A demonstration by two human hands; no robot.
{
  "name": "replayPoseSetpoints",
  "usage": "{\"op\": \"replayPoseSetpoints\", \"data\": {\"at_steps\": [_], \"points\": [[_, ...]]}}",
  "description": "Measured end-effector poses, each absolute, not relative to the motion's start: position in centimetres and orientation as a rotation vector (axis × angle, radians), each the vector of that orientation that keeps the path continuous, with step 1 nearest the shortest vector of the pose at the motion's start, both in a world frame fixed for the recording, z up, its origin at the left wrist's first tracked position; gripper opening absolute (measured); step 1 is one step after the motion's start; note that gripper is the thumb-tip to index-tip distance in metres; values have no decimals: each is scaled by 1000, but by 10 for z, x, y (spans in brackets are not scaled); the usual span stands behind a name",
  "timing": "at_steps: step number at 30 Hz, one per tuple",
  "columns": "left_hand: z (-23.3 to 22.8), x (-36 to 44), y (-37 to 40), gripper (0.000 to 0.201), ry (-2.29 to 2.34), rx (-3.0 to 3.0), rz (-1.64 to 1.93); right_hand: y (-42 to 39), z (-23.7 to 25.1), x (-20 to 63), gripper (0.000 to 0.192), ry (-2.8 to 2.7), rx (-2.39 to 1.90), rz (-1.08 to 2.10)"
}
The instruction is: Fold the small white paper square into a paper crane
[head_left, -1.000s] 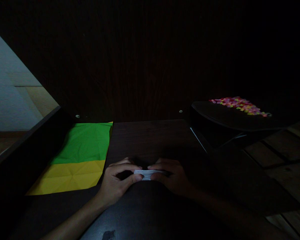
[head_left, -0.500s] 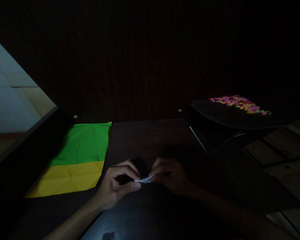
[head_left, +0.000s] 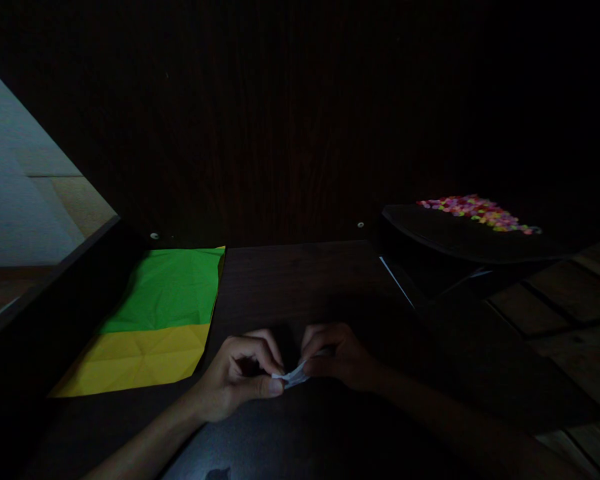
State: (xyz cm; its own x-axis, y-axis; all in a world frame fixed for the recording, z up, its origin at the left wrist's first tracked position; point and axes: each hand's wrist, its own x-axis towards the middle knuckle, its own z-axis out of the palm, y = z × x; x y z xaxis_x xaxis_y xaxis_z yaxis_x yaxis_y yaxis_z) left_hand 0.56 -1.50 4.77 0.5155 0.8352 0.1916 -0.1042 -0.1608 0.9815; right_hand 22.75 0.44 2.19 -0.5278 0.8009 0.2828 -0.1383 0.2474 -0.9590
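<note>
A small folded piece of white paper is held between my two hands, just above the dark wooden surface. My left hand pinches its left end between thumb and fingers. At the other end, my right hand is closed on the paper, its fingers partly in shadow and covering that end. The paper slants upward to the right. To the left of my left hand lie creased sheets of paper, a green sheet and a yellow sheet, flat on the dark surface.
A dark upright panel rises behind the surface. At the right, a dark rounded ledge carries a pile of small pink, red and yellow pieces. A low dark side wall runs along the left. Wooden slats show at lower right.
Both hands have moved slightly down. The paper is now tilted more, its right end higher, and more of its face shows. The view has shifted a little.
</note>
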Motion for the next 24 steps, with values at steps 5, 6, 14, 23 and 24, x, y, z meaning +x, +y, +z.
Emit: {"op": "replayPoseSetpoints", "data": {"at_steps": [5,6,14,23,24], "points": [[41,7,-12,12,792,1620,1036,5,26,231,24,-1701,-703,1234],[39,8,-11,12,837,1639,1048,6,27,231,24,-1705,-725,1201],[37,16,-13,19,1032,1693,935,4,27,227,23,-1645,-868,1163],[41,18,-14,31,1033,1445,850,5,17,223,54,-1644,-1132,1168],[41,18,-14,34,1014,1417,836,4,15,224,56,-1659,-1136,1177]]}}
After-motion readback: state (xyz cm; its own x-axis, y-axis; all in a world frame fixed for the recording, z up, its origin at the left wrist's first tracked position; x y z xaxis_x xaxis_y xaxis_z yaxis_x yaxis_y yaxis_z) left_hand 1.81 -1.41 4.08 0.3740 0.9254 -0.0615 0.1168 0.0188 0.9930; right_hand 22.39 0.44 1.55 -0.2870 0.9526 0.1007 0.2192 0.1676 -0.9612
